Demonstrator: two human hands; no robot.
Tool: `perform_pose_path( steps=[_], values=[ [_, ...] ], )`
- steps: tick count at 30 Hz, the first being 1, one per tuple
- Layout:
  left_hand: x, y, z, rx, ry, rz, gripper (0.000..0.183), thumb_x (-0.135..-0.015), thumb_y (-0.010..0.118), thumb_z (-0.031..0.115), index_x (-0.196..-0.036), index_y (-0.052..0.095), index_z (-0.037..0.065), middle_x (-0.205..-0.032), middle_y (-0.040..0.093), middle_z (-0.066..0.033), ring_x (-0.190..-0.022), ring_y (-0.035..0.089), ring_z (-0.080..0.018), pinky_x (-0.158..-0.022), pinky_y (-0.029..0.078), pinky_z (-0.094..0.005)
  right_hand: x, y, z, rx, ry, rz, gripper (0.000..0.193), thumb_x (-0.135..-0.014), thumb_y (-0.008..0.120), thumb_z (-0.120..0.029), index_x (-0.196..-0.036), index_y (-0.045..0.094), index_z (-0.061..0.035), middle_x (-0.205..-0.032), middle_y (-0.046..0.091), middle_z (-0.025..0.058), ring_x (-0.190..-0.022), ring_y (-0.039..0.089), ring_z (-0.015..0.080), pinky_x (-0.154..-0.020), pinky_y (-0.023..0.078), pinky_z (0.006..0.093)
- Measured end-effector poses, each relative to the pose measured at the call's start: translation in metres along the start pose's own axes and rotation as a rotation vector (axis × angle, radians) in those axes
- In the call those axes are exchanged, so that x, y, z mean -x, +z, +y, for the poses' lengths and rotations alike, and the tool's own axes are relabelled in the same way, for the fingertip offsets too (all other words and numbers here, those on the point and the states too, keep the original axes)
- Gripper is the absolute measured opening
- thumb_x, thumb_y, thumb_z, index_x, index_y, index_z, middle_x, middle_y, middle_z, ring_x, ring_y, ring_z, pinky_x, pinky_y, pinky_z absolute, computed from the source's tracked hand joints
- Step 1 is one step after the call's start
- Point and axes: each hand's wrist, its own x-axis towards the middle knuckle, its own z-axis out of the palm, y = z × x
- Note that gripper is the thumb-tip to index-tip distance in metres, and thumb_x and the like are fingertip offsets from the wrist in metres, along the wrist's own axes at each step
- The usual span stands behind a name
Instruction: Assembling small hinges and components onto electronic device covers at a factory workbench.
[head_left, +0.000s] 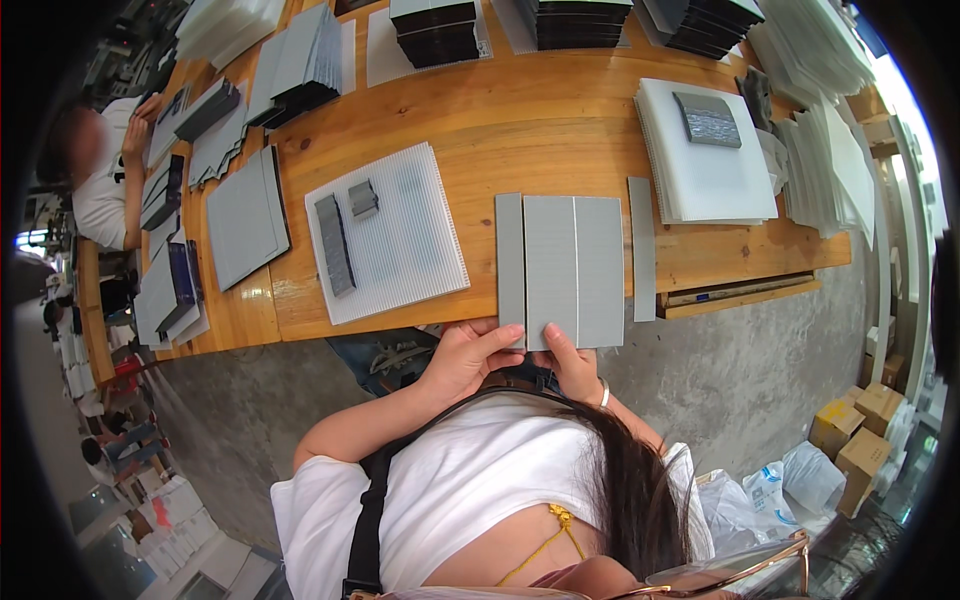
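Note:
At the near edge of the wooden table, my left hand (472, 358) is closed on the lower end of a narrow grey strip (510, 250), its thumb on top. My right hand (570, 366) grips the bottom edge of a wider grey panel (552, 260), which has a pale line running down it. Strip and panel lie side by side, a thin dark gap between them. Another narrow grey strip (642, 255) lies to the right, poking past the table edge. Left of my hands, a white ribbed sheet (410, 250) carries a bundle of grey strips (336, 245) and a small grey block (363, 198).
Grey panels (245, 225) lie farther left. Stacks of dark-edged grey boards (435, 30) line the far side. At right, translucent sheets (690, 185) bear a grey bundle (707, 118). A person (105, 180) sits at the left. Cardboard boxes (865, 455) stand on the floor.

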Motion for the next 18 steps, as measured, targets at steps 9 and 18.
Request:
perform_pose_path(
  steps=[9,18],
  values=[
    [0.011,0.004,0.007,0.057,-0.001,0.001,0.024,-0.093,0.056,0.015,-0.111,0.059,0.001,-0.106,0.063,-0.0090,-0.095,0.062,-0.0159,-0.087,0.051,-0.0295,0.011,0.007,-0.011,0.056,-0.094,-0.088,0.017,-0.095,0.052,-0.021,-0.089,0.057,-0.0058,-0.073,0.055,0.0000,-0.058,0.048,0.0081,-0.051,0.038,0.0221],
    [0.052,-0.004,0.055,-0.683,-0.121,-0.178,0.034,-0.095,0.049,0.013,-0.124,0.049,-0.004,-0.114,0.058,-0.0114,-0.104,0.059,-0.0178,-0.092,0.047,-0.0310,0.014,0.005,-0.028,0.133,-0.126,-0.142,0.016,-0.095,0.051,-0.018,-0.089,0.056,-0.0038,-0.073,0.054,0.0007,-0.059,0.049,0.0081,-0.053,0.039,0.0221]
  ],
)
